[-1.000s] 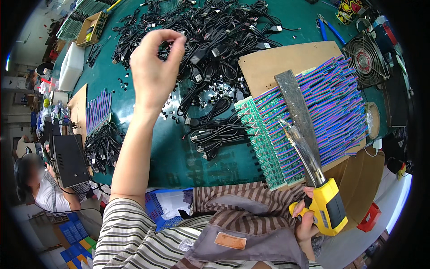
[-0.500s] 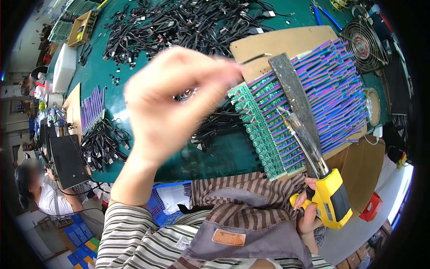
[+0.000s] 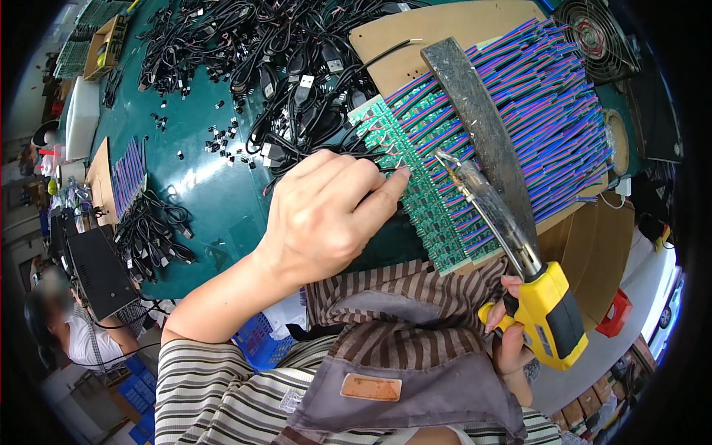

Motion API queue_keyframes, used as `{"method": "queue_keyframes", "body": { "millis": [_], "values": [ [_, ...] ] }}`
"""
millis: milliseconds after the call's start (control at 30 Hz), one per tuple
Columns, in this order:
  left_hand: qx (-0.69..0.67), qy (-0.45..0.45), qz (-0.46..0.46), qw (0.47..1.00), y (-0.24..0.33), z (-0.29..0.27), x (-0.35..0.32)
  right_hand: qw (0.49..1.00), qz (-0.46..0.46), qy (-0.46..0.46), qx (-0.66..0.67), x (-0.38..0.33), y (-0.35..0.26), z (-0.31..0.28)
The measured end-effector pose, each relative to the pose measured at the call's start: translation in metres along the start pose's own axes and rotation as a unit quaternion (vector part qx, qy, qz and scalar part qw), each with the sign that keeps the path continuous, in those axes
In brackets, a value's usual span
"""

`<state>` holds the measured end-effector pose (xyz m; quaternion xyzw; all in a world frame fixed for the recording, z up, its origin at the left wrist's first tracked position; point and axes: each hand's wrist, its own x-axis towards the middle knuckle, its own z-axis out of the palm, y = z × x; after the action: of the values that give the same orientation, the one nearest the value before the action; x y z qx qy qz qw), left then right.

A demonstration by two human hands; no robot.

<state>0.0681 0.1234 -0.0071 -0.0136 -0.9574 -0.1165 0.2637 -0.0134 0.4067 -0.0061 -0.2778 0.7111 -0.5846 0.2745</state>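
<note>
My left hand [image 3: 326, 215] is closed in a pinch at the near-left edge of a panel of green circuit boards [image 3: 426, 204]. A thin black cable [image 3: 387, 170] shows at its fingertips; most of its run is hidden behind the hand. My right hand [image 3: 510, 345] grips a yellow and black soldering gun [image 3: 552, 319]. The gun's metal tip [image 3: 447, 165] points up and left over the boards, near the left fingertips. Rows of blue, red, green and black striped wires [image 3: 541, 126] fan out from the panel to the right. A dark metal bar [image 3: 482, 126] lies across them.
A tangle of black USB cables [image 3: 297, 44] covers the far table, with small black connectors [image 3: 222, 141] scattered nearby. A brown board [image 3: 445, 26] lies beneath the wires. A fan [image 3: 593, 37] stands far right. Another person [image 3: 89, 322] sits at the left beside a black box [image 3: 100, 271].
My left hand has come down and right to the board edge, from a blurred position above the table. The view has shifted slightly. My right hand still holds the soldering gun.
</note>
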Motion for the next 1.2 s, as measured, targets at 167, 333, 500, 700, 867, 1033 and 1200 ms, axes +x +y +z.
{"method": "queue_keyframes", "body": {
  "millis": [167, 333, 500, 700, 867, 1033, 1200],
  "values": [
    [0.005, -0.031, 0.002, 1.000, 0.000, -0.006, 0.002, 0.996, 0.035, -0.070, -0.048, -0.010, 0.010, -0.018],
    [-0.004, -0.028, 0.004, 1.000, 0.000, -0.006, 0.003, 0.994, 0.049, 0.062, -0.082, 0.001, -0.009, -0.002],
    [-0.063, -0.017, -0.111, 0.992, 0.002, -0.006, 0.011, 0.996, 0.058, -0.019, -0.071, -0.006, 0.005, -0.018],
    [-0.102, -0.038, -0.207, 0.972, 0.015, -0.006, 0.015, 0.998, 0.001, -0.020, -0.053, -0.009, 0.006, -0.011],
    [-0.090, -0.034, -0.280, 0.955, 0.027, -0.002, 0.019, 0.999, 0.004, -0.014, -0.037, -0.006, 0.002, -0.009],
    [-0.064, -0.060, -0.279, 0.956, 0.027, -0.005, 0.022, 0.995, -0.013, -0.055, -0.079, -0.011, 0.011, -0.020],
    [-0.077, -0.081, -0.282, 0.953, 0.025, -0.005, 0.022, 0.993, 0.013, 0.054, -0.108, 0.003, -0.009, -0.002]
  ]
}}
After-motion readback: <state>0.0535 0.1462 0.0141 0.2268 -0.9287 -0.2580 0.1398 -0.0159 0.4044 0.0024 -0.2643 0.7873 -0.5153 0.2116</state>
